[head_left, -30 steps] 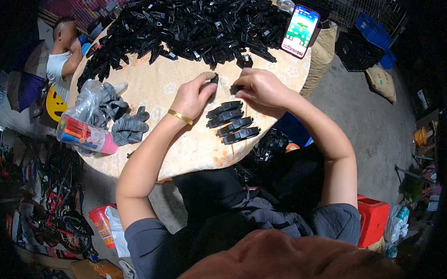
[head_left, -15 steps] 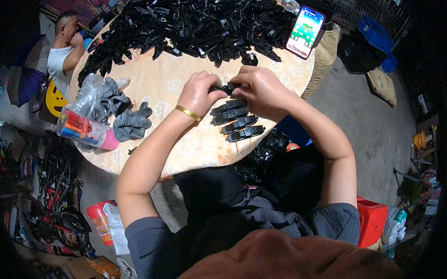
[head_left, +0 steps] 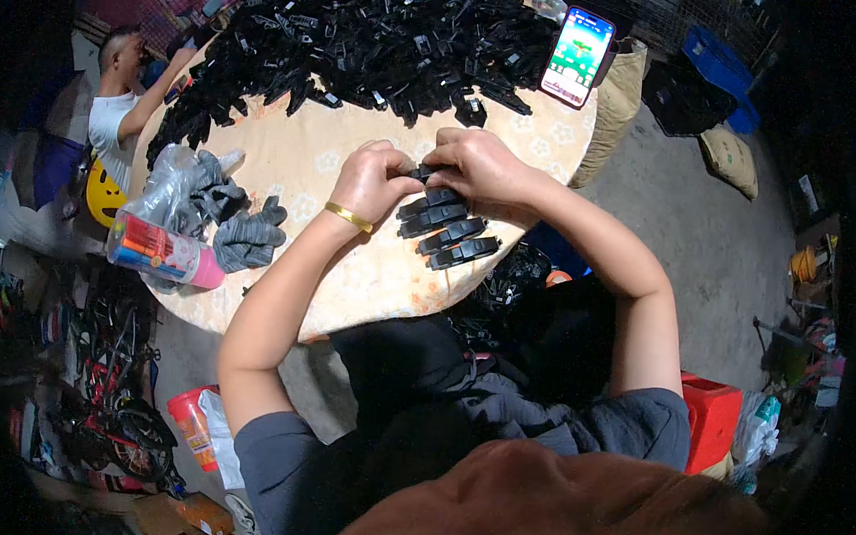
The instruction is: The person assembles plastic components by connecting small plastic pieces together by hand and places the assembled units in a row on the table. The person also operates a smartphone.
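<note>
Between my two hands is a small black plastic part (head_left: 427,173), mostly covered by fingers. My left hand (head_left: 367,179), with a gold bracelet at its wrist, is closed at the part's left end. From the right, my right hand (head_left: 477,165) pinches the same part between thumb and fingers. Just below them, several similar long black plastic pieces (head_left: 463,253) lie side by side in a slanting row on the table. A large heap of loose black plastic parts (head_left: 379,54) covers the table's far side.
The round table (head_left: 352,293) has a pale flowered cover. On its left are a jar of coloured pens (head_left: 160,251), grey gloves (head_left: 250,235) and a clear plastic bag (head_left: 167,188). A lit phone (head_left: 579,58) stands at the far right. Another person (head_left: 117,115) sits at the left.
My hands have shifted slightly left, drawing the part near the top of the row. The other person's arm has reached out toward the heap.
</note>
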The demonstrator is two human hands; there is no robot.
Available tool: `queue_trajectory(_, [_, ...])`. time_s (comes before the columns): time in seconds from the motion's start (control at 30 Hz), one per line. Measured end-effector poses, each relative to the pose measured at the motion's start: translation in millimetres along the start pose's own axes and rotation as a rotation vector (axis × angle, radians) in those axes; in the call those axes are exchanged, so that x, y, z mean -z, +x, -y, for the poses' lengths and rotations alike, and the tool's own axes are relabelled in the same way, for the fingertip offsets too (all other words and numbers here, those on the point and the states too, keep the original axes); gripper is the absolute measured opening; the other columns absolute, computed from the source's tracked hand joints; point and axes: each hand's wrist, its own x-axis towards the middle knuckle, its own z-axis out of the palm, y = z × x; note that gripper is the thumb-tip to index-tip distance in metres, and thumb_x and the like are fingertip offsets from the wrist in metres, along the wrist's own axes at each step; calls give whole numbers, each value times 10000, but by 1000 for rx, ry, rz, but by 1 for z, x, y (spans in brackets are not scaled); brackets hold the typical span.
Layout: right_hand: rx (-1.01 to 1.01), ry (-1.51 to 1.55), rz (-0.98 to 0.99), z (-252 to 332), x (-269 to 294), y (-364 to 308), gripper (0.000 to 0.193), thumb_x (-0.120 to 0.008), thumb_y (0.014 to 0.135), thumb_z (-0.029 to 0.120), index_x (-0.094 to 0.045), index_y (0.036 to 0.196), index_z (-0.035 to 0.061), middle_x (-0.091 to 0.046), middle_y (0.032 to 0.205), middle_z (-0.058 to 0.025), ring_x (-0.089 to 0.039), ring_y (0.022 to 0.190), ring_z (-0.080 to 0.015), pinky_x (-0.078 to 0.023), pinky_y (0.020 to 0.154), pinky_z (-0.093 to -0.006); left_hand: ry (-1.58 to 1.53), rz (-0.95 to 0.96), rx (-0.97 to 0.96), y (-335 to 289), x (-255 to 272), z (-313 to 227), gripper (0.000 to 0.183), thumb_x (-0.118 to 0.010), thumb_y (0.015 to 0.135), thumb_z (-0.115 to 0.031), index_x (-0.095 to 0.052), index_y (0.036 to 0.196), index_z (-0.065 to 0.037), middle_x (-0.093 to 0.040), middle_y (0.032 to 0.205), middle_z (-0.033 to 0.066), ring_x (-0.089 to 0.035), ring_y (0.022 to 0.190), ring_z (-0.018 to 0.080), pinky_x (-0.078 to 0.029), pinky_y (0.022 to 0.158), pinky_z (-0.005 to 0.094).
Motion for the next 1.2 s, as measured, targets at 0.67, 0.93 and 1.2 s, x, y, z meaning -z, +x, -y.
queue_trajectory(0.67, [-77, -648, -228, -57, -18, 106, 276, -663, 735, 161, -649, 1004, 101, -614, 925, -40, -559, 949, -230, -414, 779, -397, -432, 170, 18, -2, -5, 1, 166, -657, 808, -173, -670, 781, -10, -600, 706, 81, -584, 704, 158, -478, 639, 284])
queue_trajectory(0.93, [348, -324, -394, -6, -2, 35, 263, -697, 681, 119, -632, 934, 84, -599, 882, -51, -574, 850, -232, -415, 807, -383, -210, -647, 97, 7, -4, 26, 303, -660, 816, -204, -602, 1053, -23, -546, 1014, 127, -560, 688, 193, -488, 672, 273])
queue_trajectory(1.2, [1, -87, -247, -26, 15, 3, 413, -655, 792, 306, -607, 1056, -9, -594, 973, -177, -579, 911, -331, -471, 779, -394, 18, -94, -16, -5, -8, -2, 170, -694, 710, -141, -665, 854, -54, -597, 808, 124, -552, 801, 304, -455, 730, 372])
